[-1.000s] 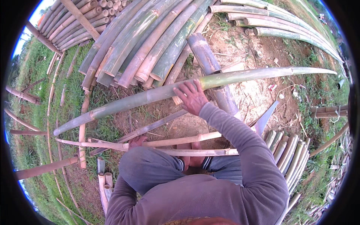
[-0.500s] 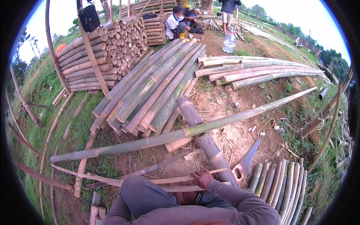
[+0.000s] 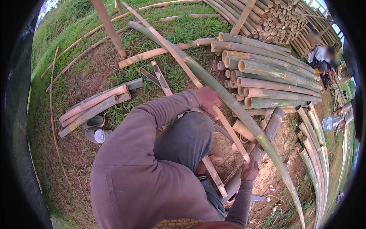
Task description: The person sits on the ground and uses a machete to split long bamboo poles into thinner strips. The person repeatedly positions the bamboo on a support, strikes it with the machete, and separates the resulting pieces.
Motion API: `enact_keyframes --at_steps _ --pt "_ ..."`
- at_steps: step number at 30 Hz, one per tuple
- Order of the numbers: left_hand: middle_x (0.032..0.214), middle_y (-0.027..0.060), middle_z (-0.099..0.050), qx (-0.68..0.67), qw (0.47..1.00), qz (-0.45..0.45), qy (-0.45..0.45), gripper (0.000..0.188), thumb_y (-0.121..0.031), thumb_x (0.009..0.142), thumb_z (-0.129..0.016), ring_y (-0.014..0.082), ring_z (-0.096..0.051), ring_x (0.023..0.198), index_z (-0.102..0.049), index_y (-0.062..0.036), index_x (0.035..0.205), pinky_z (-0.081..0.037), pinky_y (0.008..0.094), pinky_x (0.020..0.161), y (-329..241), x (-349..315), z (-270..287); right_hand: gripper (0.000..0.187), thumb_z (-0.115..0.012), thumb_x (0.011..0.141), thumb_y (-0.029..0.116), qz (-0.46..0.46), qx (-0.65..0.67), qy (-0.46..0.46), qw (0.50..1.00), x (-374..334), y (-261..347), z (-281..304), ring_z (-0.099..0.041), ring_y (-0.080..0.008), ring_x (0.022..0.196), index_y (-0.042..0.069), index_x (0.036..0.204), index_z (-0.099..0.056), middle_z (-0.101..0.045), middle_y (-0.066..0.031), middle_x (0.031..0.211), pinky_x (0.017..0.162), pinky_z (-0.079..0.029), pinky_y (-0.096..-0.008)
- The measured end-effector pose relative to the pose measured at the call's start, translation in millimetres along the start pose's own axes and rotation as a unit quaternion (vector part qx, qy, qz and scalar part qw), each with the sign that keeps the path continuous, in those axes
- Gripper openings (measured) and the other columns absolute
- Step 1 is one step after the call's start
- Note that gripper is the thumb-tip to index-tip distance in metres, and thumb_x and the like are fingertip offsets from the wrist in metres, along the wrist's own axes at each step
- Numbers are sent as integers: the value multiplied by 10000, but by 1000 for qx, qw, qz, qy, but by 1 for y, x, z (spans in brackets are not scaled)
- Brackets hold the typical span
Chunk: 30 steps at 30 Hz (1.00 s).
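A long split bamboo strip (image 3: 230, 131) slants across the view from far left to near right, beside a long green bamboo pole (image 3: 225, 97). My left hand (image 3: 209, 101) is closed around the strip partway along, with the arm stretched forward over my raised knee. My right hand (image 3: 249, 170) grips the strip's near end, fingers wrapped round it. Under the pole lies a thick dark bamboo log (image 3: 272, 124), and the pole rests across it. Another strip (image 3: 213, 175) lies beneath my leg. Part of a saw blade (image 3: 257, 198) shows beside my right forearm.
Thick bamboo poles (image 3: 274, 70) lie piled ahead, with a tall stack (image 3: 276, 23) behind. More poles (image 3: 314, 156) lie at right. Short bamboo pieces (image 3: 95, 105) and a white-topped container (image 3: 101, 136) sit at left. A person (image 3: 324, 57) crouches at the far right, near a clear bottle (image 3: 331, 123).
The view has swung to the left. My left hand, hidden before, now grips a strip. My right hand now holds the strip's end near the log, above the ground.
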State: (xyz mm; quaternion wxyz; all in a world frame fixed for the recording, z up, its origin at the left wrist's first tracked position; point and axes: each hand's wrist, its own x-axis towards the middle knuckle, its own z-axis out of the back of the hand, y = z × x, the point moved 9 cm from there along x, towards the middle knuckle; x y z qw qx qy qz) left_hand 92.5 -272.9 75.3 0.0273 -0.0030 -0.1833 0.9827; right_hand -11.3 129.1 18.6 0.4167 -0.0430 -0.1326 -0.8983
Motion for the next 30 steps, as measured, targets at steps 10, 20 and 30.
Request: enact_keyframes --at_steps 10,20,30 --pt "774 141 -695 23 999 -14 -43 673 -776 836 -665 378 -669 831 -747 -110 883 -456 503 837 48 -4 -23 473 -710 967 290 43 42 -4 998 41 -1 -25 -654 -436 925 92 1390 -636 -672 -185 1056 797 -516 -543" --pt "783 118 -712 0 999 -11 -50 686 -788 845 -656 361 -679 825 -749 -108 860 -467 488 876 53 22 -39 412 -659 1008 363 71 57 -17 996 63 -22 -16 -641 -429 863 87 1311 -691 -646 -178 949 758 -496 -537" --pt "832 132 -726 18 999 2 -51 735 -832 849 -617 372 -704 873 -761 -115 916 -490 463 948 67 39 -54 460 -593 1055 436 70 24 2 997 80 -36 -18 -649 -403 862 93 1352 -667 -647 -171 962 767 -500 -540"
